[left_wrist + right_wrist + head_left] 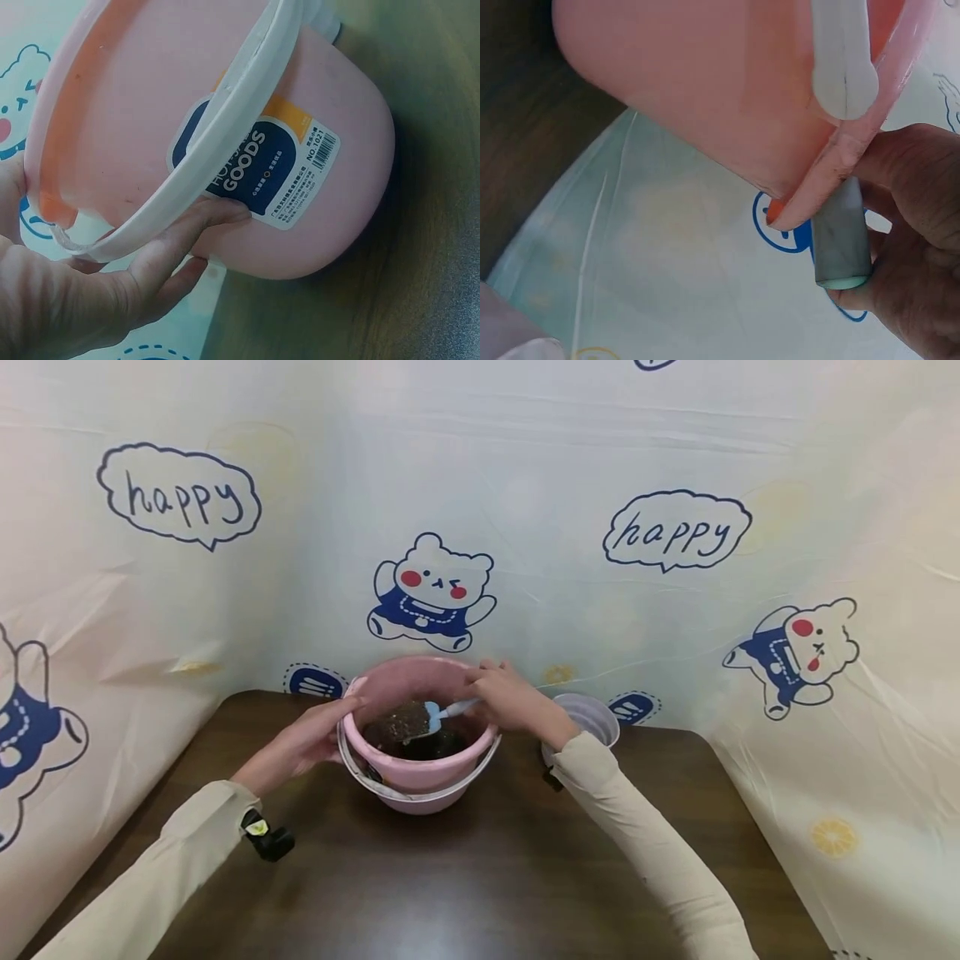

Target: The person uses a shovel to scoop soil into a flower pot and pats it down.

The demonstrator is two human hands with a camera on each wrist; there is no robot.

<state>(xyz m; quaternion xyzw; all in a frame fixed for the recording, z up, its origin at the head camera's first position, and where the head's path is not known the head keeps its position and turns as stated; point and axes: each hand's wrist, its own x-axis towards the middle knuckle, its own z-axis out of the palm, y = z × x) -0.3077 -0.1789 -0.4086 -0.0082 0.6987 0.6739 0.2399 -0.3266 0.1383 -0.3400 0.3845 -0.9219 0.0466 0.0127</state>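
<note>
On the table stands a pink bucket (423, 770) with dark soil (447, 743) inside and a white carrying handle (202, 139) hanging down its near side. My left hand (311, 735) grips the bucket's left side, thumb at the rim and fingers spread on the outer wall by the label (281, 172). At the right rim, my right hand (512, 695) holds a small trowel (433, 717) by its grey handle (841, 236). The trowel's blue neck shows inside the bucket; its blade is covered by a heap of soil (401, 722).
Behind my right forearm a grey-white round pot (592, 717) stands at the table's back edge. The brown wooden table (450, 877) extends toward me. A printed cloth (525, 460) with bears and "happy" bubbles hangs close behind and at both sides.
</note>
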